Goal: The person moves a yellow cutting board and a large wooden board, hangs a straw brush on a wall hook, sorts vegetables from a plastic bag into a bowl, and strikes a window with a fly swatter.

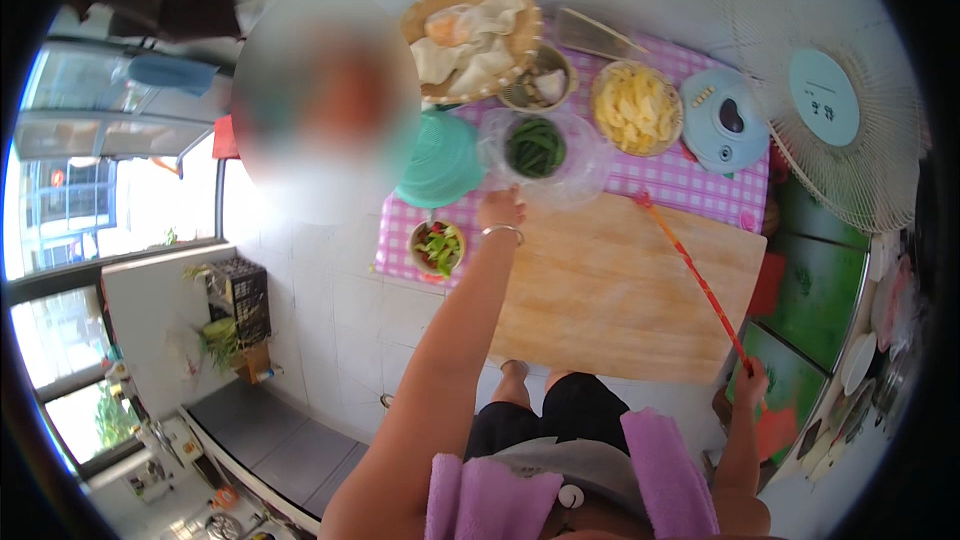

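My right hand (750, 384) grips the lower end of a long, thin red-and-orange stick (701, 279). Its far tip rests over the back edge of a large wooden board (615, 292). My left hand (500, 208), with a bracelet at the wrist, reaches to the board's back left corner. Its curled fingers are at the near edge of a clear plastic bag (585, 174); whether they pinch the bag cannot be seen. A bowl of green pods or leaves (535, 148) sits in that bag. A small bowl of red and green vegetable pieces (437, 248) stands left of my left hand.
On the pink checked tablecloth (637, 184) are a turquoise plastic basket (440, 159), a bowl of yellow pieces (636, 109), a blue appliance (725, 120), a pot (544, 82) and a wicker basket (465, 37). A fan (825, 97) stands right. The upper left is blurred.
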Action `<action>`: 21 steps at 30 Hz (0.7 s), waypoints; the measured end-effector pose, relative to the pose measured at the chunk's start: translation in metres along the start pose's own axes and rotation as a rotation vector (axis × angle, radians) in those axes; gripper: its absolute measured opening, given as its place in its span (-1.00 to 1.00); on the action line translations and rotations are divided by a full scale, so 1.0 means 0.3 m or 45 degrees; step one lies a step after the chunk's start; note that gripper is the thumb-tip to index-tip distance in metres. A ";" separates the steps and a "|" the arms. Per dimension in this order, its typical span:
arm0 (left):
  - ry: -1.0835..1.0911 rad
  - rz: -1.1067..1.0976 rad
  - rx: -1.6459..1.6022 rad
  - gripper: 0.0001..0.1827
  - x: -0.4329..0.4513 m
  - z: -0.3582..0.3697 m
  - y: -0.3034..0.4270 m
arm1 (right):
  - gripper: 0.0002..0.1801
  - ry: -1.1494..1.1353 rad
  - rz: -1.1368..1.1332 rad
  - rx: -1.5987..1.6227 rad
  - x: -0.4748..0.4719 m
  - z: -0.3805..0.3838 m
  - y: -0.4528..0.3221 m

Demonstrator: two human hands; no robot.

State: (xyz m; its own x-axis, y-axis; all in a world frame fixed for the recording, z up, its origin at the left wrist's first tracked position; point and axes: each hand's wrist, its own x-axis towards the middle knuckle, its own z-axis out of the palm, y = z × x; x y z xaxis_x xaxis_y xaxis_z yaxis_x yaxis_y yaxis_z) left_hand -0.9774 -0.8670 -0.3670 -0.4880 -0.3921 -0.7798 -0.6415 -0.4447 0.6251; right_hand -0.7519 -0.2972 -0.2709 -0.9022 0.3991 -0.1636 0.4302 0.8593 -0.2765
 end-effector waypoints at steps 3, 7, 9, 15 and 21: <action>0.026 0.784 0.548 -0.81 -0.127 -0.137 -0.146 | -0.78 0.007 -0.017 0.076 -0.106 -0.009 0.057; -0.204 0.777 0.962 -0.76 -0.482 -0.385 -0.250 | -0.75 0.174 -0.285 0.277 -0.196 0.022 -0.042; -0.244 1.064 0.935 -0.72 -0.602 -0.556 -0.387 | -0.74 0.149 -0.422 0.277 -0.224 0.009 -0.229; -0.450 1.389 1.119 -0.64 -0.921 -1.119 -0.460 | -0.70 -0.083 -1.079 0.168 -0.635 0.039 -0.978; 0.156 1.555 1.150 -0.67 -1.132 -1.749 -0.472 | -0.70 -0.443 -1.591 0.129 -1.257 0.208 -1.560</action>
State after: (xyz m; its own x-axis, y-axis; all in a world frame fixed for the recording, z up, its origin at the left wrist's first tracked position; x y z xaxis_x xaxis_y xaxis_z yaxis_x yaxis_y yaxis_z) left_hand -0.4104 -1.0934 -0.1724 -0.9494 -0.2261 0.2182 -0.0524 0.7986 0.5995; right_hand -0.6110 -0.8698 -0.1389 -0.6431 -0.7654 0.0241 -0.6764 0.5530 -0.4865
